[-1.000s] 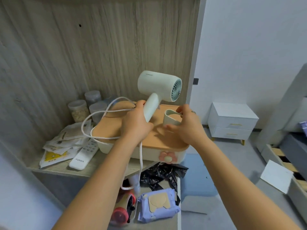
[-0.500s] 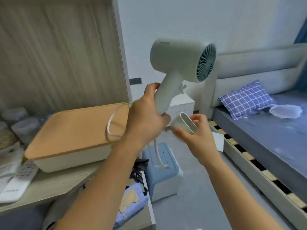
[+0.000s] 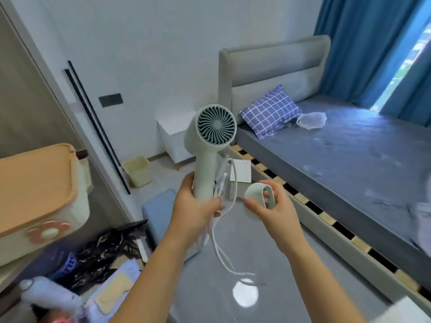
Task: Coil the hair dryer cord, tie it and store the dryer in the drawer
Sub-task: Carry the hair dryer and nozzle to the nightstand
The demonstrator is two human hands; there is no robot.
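A pale green hair dryer [image 3: 205,145] stands upright in the air, its rear fan grille facing me. My left hand [image 3: 196,210] grips the bottom of its handle. The white cord [image 3: 224,248] hangs loose from the handle in long loops toward the floor. My right hand [image 3: 270,206] holds the detached pale green nozzle [image 3: 255,197] just right of the handle. A white bedside cabinet with drawers [image 3: 173,134] stands behind the dryer against the wall.
A bed [image 3: 338,164] with a blue checked pillow [image 3: 270,113] fills the right side. A cream box with an orange lid [image 3: 35,183] sits on a shelf at left. A blue stool [image 3: 158,206], a small bin [image 3: 137,170] and black bags [image 3: 109,248] are on the floor.
I have turned right, away from the shelf toward the bed. The dryer has rotated so its grille faces me, and the cord has come off the box and hangs free.
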